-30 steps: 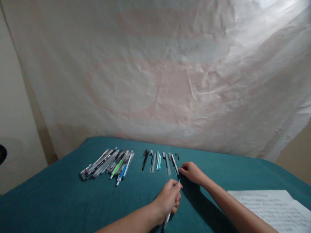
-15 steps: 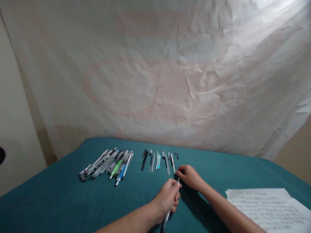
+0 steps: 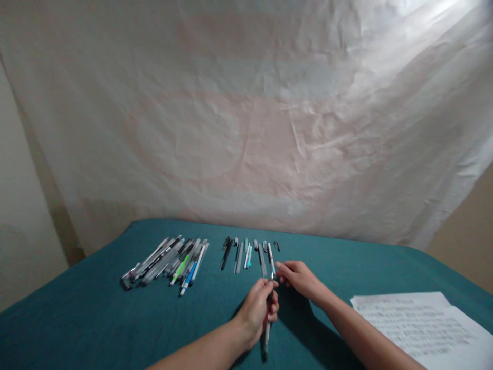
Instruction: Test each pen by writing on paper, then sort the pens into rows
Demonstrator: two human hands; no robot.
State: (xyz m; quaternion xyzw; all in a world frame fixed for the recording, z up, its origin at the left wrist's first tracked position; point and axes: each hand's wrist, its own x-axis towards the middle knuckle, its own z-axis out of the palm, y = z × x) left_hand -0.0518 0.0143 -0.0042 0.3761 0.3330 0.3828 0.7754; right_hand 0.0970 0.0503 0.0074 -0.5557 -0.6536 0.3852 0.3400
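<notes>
My left hand (image 3: 257, 306) is wrapped round a pen (image 3: 266, 341), low over the cloth. The pen's light tip pokes out past the thumb and its dark end hangs below the fist. Just right of that tip is my right hand (image 3: 293, 276), thumb and fingers drawn together; whether something small sits in them I cannot make out. Beyond both hands lies a row of parted pens, with a white pen (image 3: 271, 258) closest to my right fingers and a small dark cap (image 3: 277, 246) at the row's right end. Clear barrels, such as this grey one (image 3: 262, 260), lie beside it.
A heap of assorted pens (image 3: 169, 262), including a green one (image 3: 179, 271) and a blue one (image 3: 188, 279), lies left on the green tablecloth (image 3: 96, 324). Written paper sheets (image 3: 419, 324) lie at the right. A pale sheet (image 3: 269, 113) hangs behind the table.
The pen in my left hand has turned more upright in view. My right hand's fingers have drawn slightly apart from its tip. The view has shifted a little.
</notes>
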